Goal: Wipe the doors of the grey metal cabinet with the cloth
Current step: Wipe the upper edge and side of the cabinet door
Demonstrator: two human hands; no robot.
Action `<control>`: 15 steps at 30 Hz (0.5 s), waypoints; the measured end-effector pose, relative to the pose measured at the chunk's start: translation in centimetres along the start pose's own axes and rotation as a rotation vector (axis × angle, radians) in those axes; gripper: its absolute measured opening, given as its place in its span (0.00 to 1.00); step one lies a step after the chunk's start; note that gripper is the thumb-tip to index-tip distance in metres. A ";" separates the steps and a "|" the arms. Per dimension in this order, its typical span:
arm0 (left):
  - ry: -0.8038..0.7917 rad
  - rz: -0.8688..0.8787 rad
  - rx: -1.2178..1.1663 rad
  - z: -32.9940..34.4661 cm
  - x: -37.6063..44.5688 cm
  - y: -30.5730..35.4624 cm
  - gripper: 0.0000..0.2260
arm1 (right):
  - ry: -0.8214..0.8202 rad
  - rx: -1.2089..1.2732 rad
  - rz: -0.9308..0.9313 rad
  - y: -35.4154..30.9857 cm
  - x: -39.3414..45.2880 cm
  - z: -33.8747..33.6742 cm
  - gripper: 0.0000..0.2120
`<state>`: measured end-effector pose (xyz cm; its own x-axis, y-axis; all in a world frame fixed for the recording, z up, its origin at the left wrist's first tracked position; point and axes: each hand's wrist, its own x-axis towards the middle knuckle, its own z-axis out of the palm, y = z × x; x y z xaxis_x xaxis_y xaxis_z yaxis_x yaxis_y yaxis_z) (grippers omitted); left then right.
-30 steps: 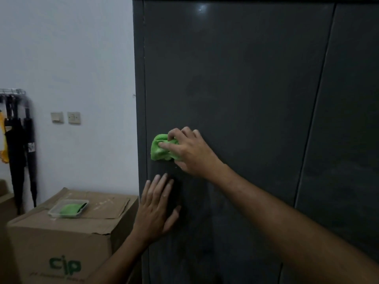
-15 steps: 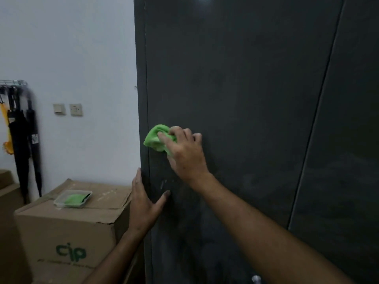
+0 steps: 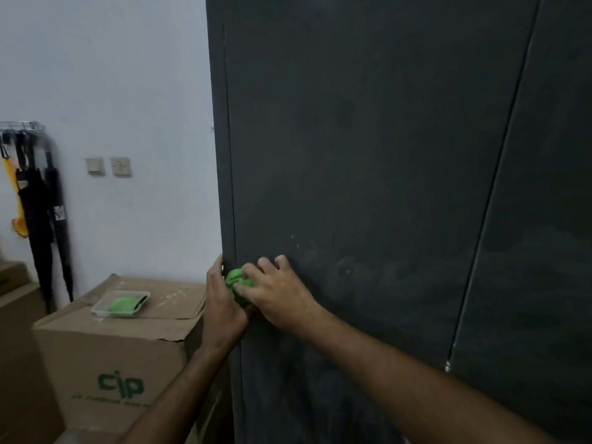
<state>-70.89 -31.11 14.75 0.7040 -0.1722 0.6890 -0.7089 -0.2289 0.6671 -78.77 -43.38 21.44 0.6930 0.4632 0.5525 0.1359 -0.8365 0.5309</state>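
Note:
The grey metal cabinet (image 3: 368,155) fills the right of the head view, its left door meeting the right door (image 3: 551,219) at a slanted seam. My right hand (image 3: 275,291) grips a bunched green cloth (image 3: 236,278) against the left door close to its left edge. My left hand (image 3: 221,302) lies flat with straight fingers on the cabinet's left corner, right beside the cloth. Much of the cloth is hidden under my right fingers. Faint smears show on the door to the right of my hand.
A cardboard box (image 3: 105,354) stands against the cabinet's left side, with a clear plastic tray (image 3: 120,303) holding something green on top. Folded umbrellas (image 3: 45,225) hang on the white wall at far left, beside two wall switches (image 3: 109,166).
My right hand has slid the cloth down the door's left edge, stopping level with my left hand. My left hand has shifted from flat on the door to the cabinet's corner.

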 end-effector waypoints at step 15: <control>0.003 0.037 0.203 1.0 -1.5 0.3 0.60 | 0.210 -0.023 0.293 6.9 -4.1 -2.6 0.22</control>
<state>-72.13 -31.89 13.64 0.6772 -0.1809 0.7132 -0.7110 -0.4106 0.5709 -82.52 -50.34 24.46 0.5396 0.2562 0.8020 -0.0649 -0.9371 0.3430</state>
